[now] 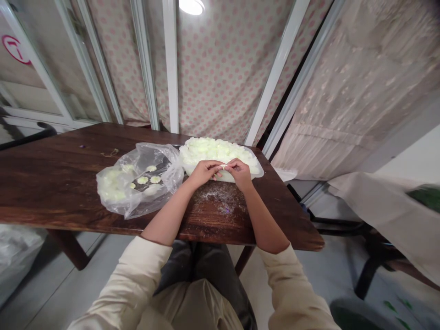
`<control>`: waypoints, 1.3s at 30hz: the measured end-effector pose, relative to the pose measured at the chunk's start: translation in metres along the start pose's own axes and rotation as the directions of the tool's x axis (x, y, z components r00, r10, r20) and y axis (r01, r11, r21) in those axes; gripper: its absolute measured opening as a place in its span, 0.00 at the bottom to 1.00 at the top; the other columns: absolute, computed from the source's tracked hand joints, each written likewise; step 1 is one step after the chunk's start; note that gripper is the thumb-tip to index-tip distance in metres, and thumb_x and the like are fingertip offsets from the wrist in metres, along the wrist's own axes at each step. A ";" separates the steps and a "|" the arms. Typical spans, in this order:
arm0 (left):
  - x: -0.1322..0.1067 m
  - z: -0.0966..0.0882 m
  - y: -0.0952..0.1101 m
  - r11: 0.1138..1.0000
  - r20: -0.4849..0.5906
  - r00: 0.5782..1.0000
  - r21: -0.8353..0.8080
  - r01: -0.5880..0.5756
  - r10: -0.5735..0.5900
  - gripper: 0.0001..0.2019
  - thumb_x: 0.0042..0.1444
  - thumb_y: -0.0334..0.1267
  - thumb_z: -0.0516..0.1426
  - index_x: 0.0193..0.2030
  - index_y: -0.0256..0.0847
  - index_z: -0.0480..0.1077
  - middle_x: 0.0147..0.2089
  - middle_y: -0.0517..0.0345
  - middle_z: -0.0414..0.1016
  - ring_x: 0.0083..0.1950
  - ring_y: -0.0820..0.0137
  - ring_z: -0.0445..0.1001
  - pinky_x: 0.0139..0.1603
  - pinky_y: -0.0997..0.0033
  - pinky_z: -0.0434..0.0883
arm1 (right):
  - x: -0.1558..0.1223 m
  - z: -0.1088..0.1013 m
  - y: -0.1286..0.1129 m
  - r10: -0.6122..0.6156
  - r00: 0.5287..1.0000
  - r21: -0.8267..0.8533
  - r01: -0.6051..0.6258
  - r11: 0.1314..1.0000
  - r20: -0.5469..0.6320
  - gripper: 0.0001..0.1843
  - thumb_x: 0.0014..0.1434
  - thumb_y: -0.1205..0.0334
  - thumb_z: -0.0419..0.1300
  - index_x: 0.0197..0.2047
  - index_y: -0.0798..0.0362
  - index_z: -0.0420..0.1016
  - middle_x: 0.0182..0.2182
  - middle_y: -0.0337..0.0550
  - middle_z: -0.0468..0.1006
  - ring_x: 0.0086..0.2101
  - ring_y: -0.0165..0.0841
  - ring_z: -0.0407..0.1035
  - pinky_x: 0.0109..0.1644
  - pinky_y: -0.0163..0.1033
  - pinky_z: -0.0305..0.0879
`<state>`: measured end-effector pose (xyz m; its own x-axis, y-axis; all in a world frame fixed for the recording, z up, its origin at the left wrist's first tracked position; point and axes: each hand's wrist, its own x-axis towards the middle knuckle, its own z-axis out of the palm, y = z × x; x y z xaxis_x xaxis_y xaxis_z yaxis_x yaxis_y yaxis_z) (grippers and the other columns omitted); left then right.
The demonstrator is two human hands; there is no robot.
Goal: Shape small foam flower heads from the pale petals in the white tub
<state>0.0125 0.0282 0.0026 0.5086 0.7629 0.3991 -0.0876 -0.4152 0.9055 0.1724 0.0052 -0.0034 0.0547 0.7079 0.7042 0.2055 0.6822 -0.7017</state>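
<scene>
Between my left hand [203, 173] and my right hand [239, 173] is a small pale piece of soft, dough-like material [223, 167], pinched in the fingertips of both. Just beyond my hands stands a translucent plastic tub [259, 172] heaped with pale green, dough-like pieces [215, 151]. To the left, a crumpled clear plastic bag [137, 183] lies on the table, with several pale flower-shaped pieces [142, 180] on a dark surface inside it. My hands hide the near part of the tub.
A dark wooden table [51, 183] carries everything, with white powder [220, 197] scattered below my hands. Its right corner lies close to the tub. A white sack [15, 256] stands on the floor at left, and hanging cloth [388, 220] is at right.
</scene>
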 end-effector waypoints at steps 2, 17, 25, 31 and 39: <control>0.001 -0.001 0.000 1.000 -0.023 1.000 -0.019 0.005 -0.005 0.17 0.46 0.43 0.59 0.39 0.33 0.73 0.29 0.53 0.76 0.31 0.71 0.74 0.27 0.74 0.71 | 0.000 0.001 -0.002 0.038 0.999 0.034 -0.039 0.999 0.023 0.13 0.45 0.54 0.64 0.24 0.52 0.67 0.24 0.37 0.69 0.29 0.27 0.64 0.36 0.37 0.63; 0.002 -0.002 0.005 0.998 -0.117 0.991 0.005 -0.061 0.062 0.14 0.39 0.42 0.63 0.25 0.31 0.69 0.38 0.49 0.74 0.27 0.77 0.69 0.24 0.77 0.68 | 0.000 0.002 -0.010 0.161 0.985 0.035 -0.164 0.986 0.065 0.17 0.41 0.50 0.65 0.26 0.53 0.67 0.27 0.39 0.72 0.32 0.29 0.67 0.41 0.39 0.66; 0.005 -0.005 -0.004 0.996 -0.124 0.988 0.001 -0.090 0.089 0.14 0.37 0.41 0.63 0.23 0.32 0.67 0.31 0.55 0.72 0.25 0.79 0.67 0.25 0.76 0.66 | 0.001 0.003 -0.008 0.162 0.985 0.044 -0.165 0.985 0.056 0.15 0.39 0.53 0.67 0.25 0.53 0.68 0.26 0.38 0.72 0.30 0.28 0.67 0.39 0.38 0.65; 0.004 -0.009 -0.005 0.997 -0.059 0.996 -0.046 -0.067 0.064 0.14 0.40 0.43 0.62 0.27 0.32 0.68 0.27 0.58 0.72 0.24 0.79 0.67 0.28 0.75 0.66 | 0.002 -0.001 -0.004 0.144 0.987 0.048 -0.147 0.988 0.070 0.14 0.40 0.54 0.66 0.27 0.53 0.70 0.27 0.39 0.73 0.31 0.29 0.68 0.40 0.38 0.65; 0.003 -0.010 -0.004 0.999 -0.038 0.999 -0.041 -0.030 0.028 0.16 0.44 0.45 0.60 0.33 0.33 0.68 0.22 0.61 0.70 0.23 0.78 0.67 0.28 0.76 0.65 | 0.001 -0.002 -0.002 0.114 0.991 -0.006 -0.114 0.993 0.071 0.13 0.41 0.54 0.66 0.27 0.52 0.71 0.28 0.40 0.74 0.32 0.31 0.68 0.39 0.39 0.65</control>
<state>0.0059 0.0372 0.0020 0.4728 0.7693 0.4297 -0.1377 -0.4171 0.8984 0.1743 0.0044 -0.0012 0.0082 0.7924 0.6100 0.2037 0.5959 -0.7768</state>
